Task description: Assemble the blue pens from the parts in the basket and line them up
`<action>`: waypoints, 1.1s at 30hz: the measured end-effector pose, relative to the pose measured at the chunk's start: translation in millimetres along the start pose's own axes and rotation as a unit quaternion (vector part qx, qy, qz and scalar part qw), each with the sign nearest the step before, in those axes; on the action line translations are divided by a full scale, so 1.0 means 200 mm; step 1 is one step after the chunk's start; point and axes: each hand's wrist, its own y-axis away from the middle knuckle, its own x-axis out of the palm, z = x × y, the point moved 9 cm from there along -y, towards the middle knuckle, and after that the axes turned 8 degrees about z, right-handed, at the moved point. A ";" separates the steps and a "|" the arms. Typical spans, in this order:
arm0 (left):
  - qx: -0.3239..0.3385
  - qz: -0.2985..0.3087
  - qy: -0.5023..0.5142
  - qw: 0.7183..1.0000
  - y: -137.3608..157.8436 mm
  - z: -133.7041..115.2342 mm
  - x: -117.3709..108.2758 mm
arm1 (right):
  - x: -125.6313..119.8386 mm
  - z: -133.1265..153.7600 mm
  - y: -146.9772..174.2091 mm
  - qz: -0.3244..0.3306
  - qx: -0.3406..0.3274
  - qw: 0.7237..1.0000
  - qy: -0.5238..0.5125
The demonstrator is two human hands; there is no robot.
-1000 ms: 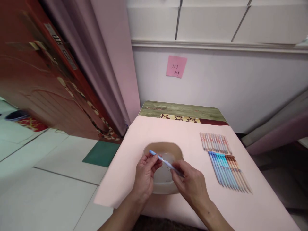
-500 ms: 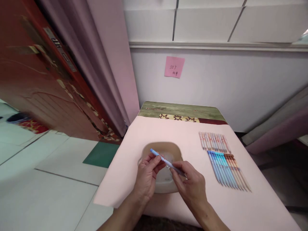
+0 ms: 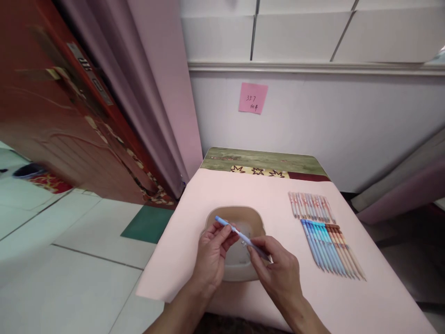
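A light-blue pen [image 3: 246, 238] slants over a beige plastic basin [image 3: 239, 213], its darker blue end up to the left. My left hand [image 3: 212, 253] pinches the upper part between thumb and fingers. My right hand [image 3: 278, 264] is closed round the lower part, hiding some of it. Between the two hands a narrower, pale section of the pen shows. Small pieces lie at the bottom of the basin, too small to name.
On the pink-covered table [image 3: 181, 260], to the right, lie a row of blue and brown pens [image 3: 330, 246] and a row of shorter patterned pen pieces [image 3: 311, 206]. A pink note [image 3: 253, 98] is on the wall behind; a red door [image 3: 69, 116] stands left.
Both hands stay closed on the pen over the basin. The pale section between them shows longer, and the hands are slightly farther apart. The view has shifted slightly.
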 end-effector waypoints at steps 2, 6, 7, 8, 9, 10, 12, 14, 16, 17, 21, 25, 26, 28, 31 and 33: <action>-0.003 0.004 -0.003 1.000 0.00 0.01 0.00 | 0.01 0.00 0.00 0.006 0.001 1.000 0.000; -0.002 -0.001 -0.018 1.000 0.01 0.02 -0.01 | 0.02 0.00 0.01 0.009 -0.008 1.000 -0.006; 0.000 -0.005 -0.024 1.000 0.01 0.02 -0.02 | 0.02 0.00 0.01 0.008 -0.009 1.000 -0.008; 0.002 -0.007 -0.030 1.000 0.01 0.02 -0.02 | 0.02 -0.01 0.01 0.008 -0.010 1.000 -0.010; 0.004 -0.007 -0.036 0.999 0.02 0.01 -0.01 | 0.02 -0.01 0.01 0.009 -0.009 1.000 -0.015; 0.008 -0.007 -0.044 0.999 0.02 0.01 -0.01 | 0.02 -0.02 0.01 0.010 -0.006 1.000 -0.024; 0.026 -0.002 -0.075 0.997 0.03 -0.02 0.00 | 0.03 -0.05 0.01 0.015 0.004 0.998 -0.058; 0.066 0.014 -0.134 0.989 0.06 -0.07 0.04 | 0.06 -0.09 0.00 0.026 0.017 0.993 -0.114; 0.124 0.040 -0.204 0.970 0.10 -0.12 0.08 | 0.10 -0.13 0.00 0.040 0.027 0.984 -0.174; 0.153 0.055 -0.239 0.957 0.13 -0.15 0.11 | 0.12 -0.14 0.00 0.049 0.027 0.979 -0.197; 0.251 0.104 -0.353 0.895 0.23 -0.21 0.21 | 0.15 -0.11 0.00 0.044 -0.012 0.978 -0.203; 0.306 0.123 -0.398 0.856 0.27 -0.24 0.24 | 0.12 -0.07 0.02 0.010 -0.052 0.983 -0.177; 0.313 0.123 -0.401 0.852 0.27 -0.25 0.24 | 0.12 -0.06 0.02 0.005 -0.057 0.983 -0.177; 0.320 0.117 -0.405 0.848 0.27 -0.26 0.23 | 0.12 -0.06 0.02 0.000 -0.063 0.982 -0.180; 0.313 0.096 -0.403 0.855 0.27 -0.27 0.22 | 0.12 -0.06 0.01 0.003 -0.058 0.981 -0.187; 0.289 0.077 -0.393 0.869 0.28 -0.26 0.20 | 0.12 -0.07 0.01 0.006 -0.043 0.980 -0.193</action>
